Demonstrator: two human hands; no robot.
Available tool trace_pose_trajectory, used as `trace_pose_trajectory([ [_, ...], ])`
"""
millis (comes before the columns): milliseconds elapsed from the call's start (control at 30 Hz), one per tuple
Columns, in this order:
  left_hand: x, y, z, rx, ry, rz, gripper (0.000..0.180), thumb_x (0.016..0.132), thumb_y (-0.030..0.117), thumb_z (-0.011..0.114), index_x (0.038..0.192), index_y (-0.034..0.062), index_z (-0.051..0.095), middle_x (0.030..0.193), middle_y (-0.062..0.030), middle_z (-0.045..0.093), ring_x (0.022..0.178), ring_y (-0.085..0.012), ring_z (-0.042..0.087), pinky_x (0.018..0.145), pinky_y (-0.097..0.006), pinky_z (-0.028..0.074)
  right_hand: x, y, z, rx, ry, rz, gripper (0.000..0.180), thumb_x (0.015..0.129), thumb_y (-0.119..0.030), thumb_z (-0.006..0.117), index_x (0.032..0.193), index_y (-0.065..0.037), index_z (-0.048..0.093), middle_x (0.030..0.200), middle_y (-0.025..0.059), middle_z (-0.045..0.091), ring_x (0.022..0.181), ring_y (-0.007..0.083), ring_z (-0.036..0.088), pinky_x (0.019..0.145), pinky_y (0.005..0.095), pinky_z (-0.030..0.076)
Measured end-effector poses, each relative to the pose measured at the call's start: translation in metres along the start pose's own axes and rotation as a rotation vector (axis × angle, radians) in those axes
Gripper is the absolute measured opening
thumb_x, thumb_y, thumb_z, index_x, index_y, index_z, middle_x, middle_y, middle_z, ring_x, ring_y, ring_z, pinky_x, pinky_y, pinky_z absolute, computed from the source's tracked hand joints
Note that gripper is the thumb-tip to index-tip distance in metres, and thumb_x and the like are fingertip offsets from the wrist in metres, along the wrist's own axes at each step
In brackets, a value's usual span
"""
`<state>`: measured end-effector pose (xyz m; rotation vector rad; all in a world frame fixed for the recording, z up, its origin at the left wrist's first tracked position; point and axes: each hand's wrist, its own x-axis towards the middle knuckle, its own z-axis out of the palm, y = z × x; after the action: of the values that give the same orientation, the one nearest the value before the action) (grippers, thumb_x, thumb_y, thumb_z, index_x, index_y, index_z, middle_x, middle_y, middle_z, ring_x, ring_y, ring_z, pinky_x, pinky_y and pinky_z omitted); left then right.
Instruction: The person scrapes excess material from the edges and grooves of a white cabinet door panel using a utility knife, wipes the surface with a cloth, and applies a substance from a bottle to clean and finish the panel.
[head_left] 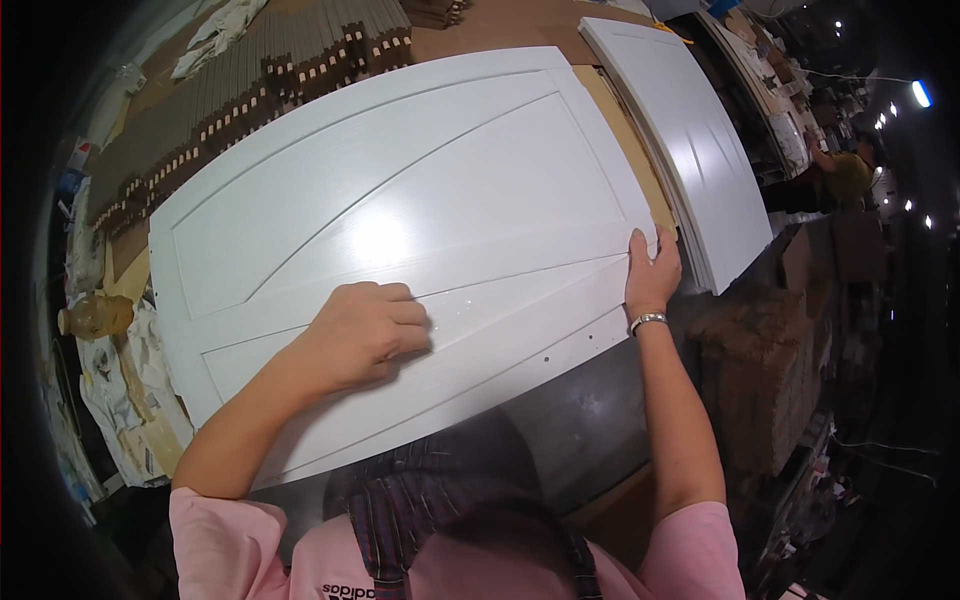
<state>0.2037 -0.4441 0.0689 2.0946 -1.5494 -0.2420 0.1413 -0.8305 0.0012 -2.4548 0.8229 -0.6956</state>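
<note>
Extending apparently into the right grip (pixel 655 272): white panel (pixel 430 215).

Grey floor (pixel 600 415) shows as a smooth, faintly shining patch to the left of a brown layered stack (pixel 755 385). Farther off, up and to the stack's left, spreads a worktable (pixel 480 42) with a brown top. Beyond the stack, a long bench (pixel 752 62) runs into the depth of the room, crowded with clutter. High to the stack's right, a bright bluish-white tube lamp (pixel 921 94) glows, a thin pale wire (pixel 840 76) leading toward it, and small white lights (pixel 893 108) dot the gloom. Right of the stack, deep shadow hides most detail.
</note>
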Motion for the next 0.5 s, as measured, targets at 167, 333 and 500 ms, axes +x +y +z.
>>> trace_pose_trajectory([
  [167,0.007,0.002,0.012,0.059,0.143,-0.054,0.021,0.066,0.005,0.07,0.084,0.0152,0.069,0.078,0.0024,0.057,0.079,-0.0193,0.057,0.056,-0.034,0.048,-0.002,-0.003,0.004,0.038,-0.014,0.013,0.04,0.089,-0.029,0.069,0.117,0.0,0.064,0.111,0.019,0.067,0.106,0.0367,0.06,0.094,0.0435,0.046],
  [333,-0.004,0.015,0.033,0.045,0.246,-0.036,0.021,0.064,0.005,0.07,0.084,0.0121,0.069,0.075,0.001,0.057,0.073,-0.0196,0.057,0.055,-0.033,0.046,0.0,0.003,-0.001,0.017,-0.011,0.002,0.041,0.089,-0.029,0.068,0.116,0.001,0.064,0.112,0.0195,0.067,0.106,0.0373,0.06,0.094,0.0441,0.046],
  [500,-0.002,0.026,0.043,0.174,0.405,-0.03,0.026,0.061,0.006,0.07,0.087,0.0084,0.07,0.069,-0.0013,0.05,0.063,-0.0194,0.052,0.048,-0.033,0.042,-0.003,-0.011,-0.002,0.02,-0.038,0.034,0.04,0.089,-0.029,0.067,0.117,0.001,0.064,0.112,0.0198,0.067,0.107,0.0372,0.06,0.094,0.0442,0.046],
])
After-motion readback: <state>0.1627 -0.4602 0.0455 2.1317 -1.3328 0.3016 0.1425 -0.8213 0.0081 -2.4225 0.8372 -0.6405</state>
